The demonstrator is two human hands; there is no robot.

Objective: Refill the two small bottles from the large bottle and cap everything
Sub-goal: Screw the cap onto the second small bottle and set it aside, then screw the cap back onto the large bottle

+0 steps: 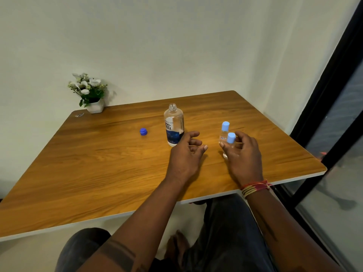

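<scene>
The large clear bottle [173, 124] with a blue label stands uncapped near the middle of the wooden table [98, 163]. Its dark blue cap [143, 131] lies on the table to its left. Two small clear bottles with light blue caps stand to the right: the far one [224, 130] stands free, and the near one [230, 141] is held between the thumb and fingers of my right hand [242, 156]. My left hand [186, 154] hovers just right of the large bottle with its fingers loosely spread, holding nothing.
A white pot of artificial flowers [92, 95] stands at the table's far left corner, with a small scrap [79, 115] beside it. A dark window frame [334, 95] runs along the right. My legs show under the near table edge.
</scene>
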